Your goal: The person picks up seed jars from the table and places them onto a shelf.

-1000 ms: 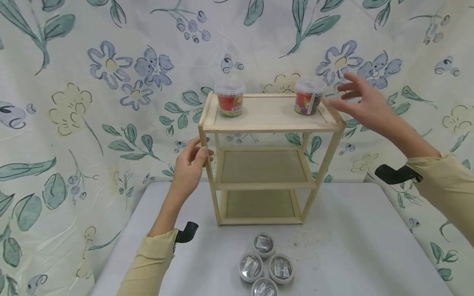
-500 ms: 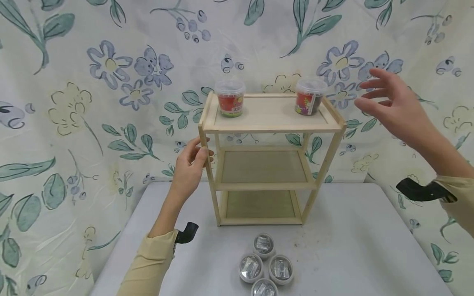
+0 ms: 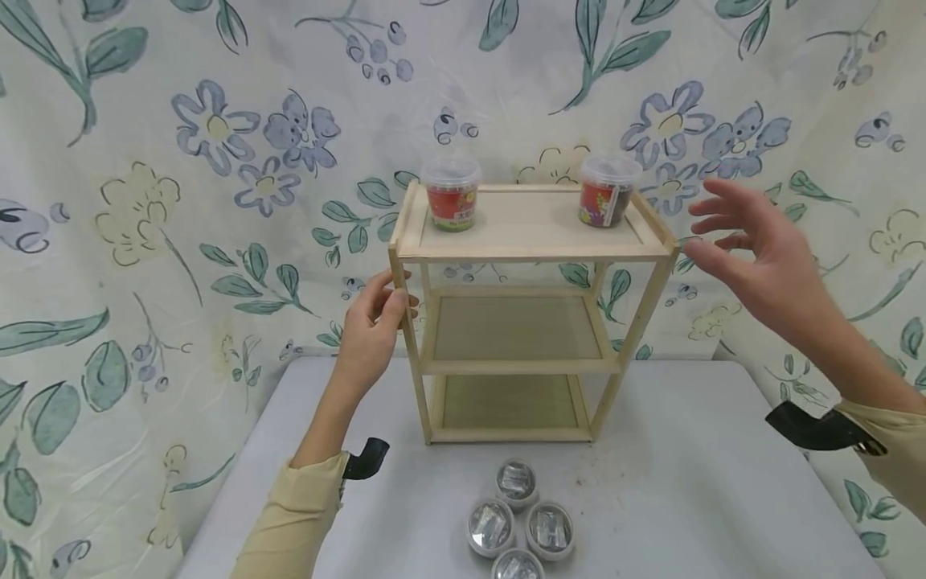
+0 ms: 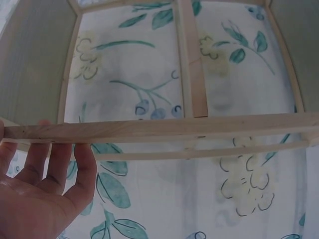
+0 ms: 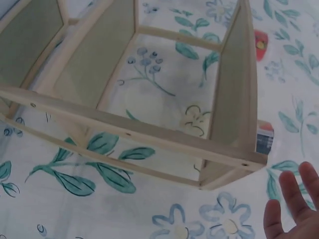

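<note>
Standing before the wooden rack [image 3: 521, 328] (three-tiered), four clustered tubs [image 3: 551, 529]

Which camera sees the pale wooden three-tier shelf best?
The head view: it fits the pale wooden shelf in, top to bottom. Both wrist views cut it off: left shows one side close, right a slanted side.
</note>
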Demonstrator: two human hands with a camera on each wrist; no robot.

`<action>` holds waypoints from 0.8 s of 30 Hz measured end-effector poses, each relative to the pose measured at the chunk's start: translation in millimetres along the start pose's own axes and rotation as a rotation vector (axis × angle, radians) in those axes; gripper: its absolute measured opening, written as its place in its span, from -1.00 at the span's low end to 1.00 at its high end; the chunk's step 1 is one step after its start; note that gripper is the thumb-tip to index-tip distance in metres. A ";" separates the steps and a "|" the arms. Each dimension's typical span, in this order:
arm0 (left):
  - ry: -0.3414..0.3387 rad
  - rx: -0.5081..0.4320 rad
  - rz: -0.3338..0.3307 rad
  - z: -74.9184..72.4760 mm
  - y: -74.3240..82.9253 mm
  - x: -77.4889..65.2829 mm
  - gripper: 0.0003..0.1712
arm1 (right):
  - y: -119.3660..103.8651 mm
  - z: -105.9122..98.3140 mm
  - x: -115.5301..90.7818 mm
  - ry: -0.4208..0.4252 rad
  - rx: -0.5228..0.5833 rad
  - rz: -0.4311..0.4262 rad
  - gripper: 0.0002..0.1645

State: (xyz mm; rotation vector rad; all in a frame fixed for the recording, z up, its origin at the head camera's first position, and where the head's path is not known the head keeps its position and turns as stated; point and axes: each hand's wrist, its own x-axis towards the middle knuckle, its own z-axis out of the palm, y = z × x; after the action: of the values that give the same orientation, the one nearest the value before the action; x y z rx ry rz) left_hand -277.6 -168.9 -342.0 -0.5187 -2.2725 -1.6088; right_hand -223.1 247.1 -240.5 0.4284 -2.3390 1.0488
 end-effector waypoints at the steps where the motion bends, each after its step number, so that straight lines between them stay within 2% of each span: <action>1: 0.000 0.000 0.000 0.0 -0.2 -0.4 -0.56 | 0.4 1.3 -2.7 0.004 0.007 -0.007 -0.24; 12: -0.003 -0.003 0.015 1.3 2.0 2.5 -0.56 | 2.9 22.7 -39.4 0.006 0.072 -0.086 -0.20; 17: 0.001 -0.010 0.021 2.0 1.5 2.3 -0.57 | 12.4 46.3 -67.8 -0.005 0.122 -0.122 -0.16; 24: 0.005 -0.019 -0.010 1.1 1.4 -0.2 -0.56 | 32.4 79.8 -106.0 -0.087 0.158 -0.164 -0.11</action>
State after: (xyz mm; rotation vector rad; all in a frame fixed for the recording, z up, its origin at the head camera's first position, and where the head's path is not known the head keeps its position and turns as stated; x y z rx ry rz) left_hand -276.8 -167.4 -341.2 -0.5088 -2.2623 -1.6357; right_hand -180.5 214.6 -366.1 0.7269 -2.2589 1.1595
